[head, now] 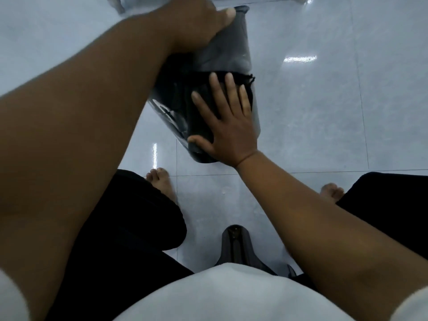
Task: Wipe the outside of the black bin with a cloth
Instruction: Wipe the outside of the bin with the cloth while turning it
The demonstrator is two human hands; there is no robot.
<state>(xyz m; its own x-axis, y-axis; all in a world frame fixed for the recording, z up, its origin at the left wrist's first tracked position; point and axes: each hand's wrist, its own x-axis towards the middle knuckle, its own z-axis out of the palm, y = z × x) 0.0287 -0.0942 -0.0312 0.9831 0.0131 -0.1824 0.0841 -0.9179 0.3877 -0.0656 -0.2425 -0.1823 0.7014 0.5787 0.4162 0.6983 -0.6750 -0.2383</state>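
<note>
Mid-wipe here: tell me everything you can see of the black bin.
The black bin looks like smooth, slightly glossy dark plastic, tipped off upright over the tiled floor. The left hand grips its far end; the right hand, fingers straight, presses a black cloth flat against its side.

Left arm (81,123): bare forearm, runs from lower left of the frame to top centre, near straight. Left grip (196,22): motion-blurred, thumb (229,13) hooked over the far end of the black bin (231,52); the rest of its hold is out of sight. Right arm (312,216): enters from lower right, wrist bent back. Right grip (228,128): mid-frame, palm down, fingers (215,93) straight and splayed, pressing flat on the cloth (203,121).
</note>
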